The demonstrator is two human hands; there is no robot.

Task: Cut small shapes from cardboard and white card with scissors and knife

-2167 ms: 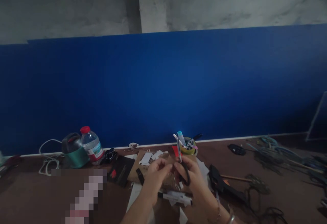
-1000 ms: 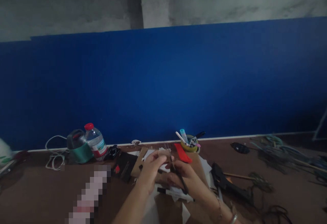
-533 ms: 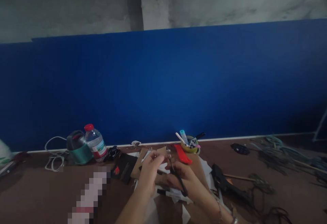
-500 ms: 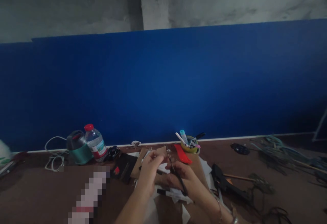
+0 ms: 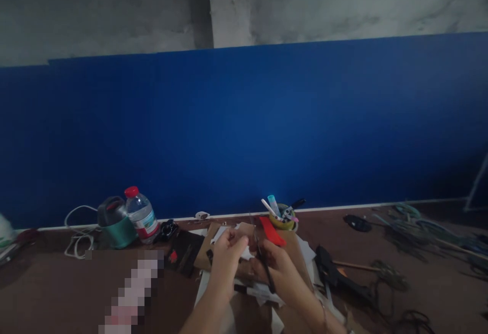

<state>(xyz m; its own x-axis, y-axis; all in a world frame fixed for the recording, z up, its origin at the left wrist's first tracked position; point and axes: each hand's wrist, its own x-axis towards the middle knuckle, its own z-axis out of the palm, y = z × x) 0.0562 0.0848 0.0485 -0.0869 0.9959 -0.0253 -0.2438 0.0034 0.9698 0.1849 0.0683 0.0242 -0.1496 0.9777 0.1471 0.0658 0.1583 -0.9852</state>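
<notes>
My left hand point(image 5: 227, 255) is closed, with thumb and fingers pinching a small piece of brown card point(image 5: 246, 229). A jagged white paper scrap point(image 5: 247, 253) shows just below its thumb; whether the hand also grips it I cannot tell. Black-handled scissors point(image 5: 264, 267) are in my right hand point(image 5: 280, 265), their thin blades pointing up and away beside the card's right edge. Beneath both hands lie brown cardboard point(image 5: 297, 252) and white paper pieces. A black-and-white marker point(image 5: 259, 292) rests below the hands.
A red strip point(image 5: 271, 231) lies by a yellow cup of pens point(image 5: 290, 224). To the left stand a water bottle point(image 5: 142, 217), a teal container point(image 5: 120, 233) and a white cable point(image 5: 78, 240). A black tool like a glue gun point(image 5: 343, 278) and tangled strands point(image 5: 415, 232) lie right.
My left hand has shifted slightly right, and more of the white scrap shows below its thumb. The scissors and my right hand have moved only a little.
</notes>
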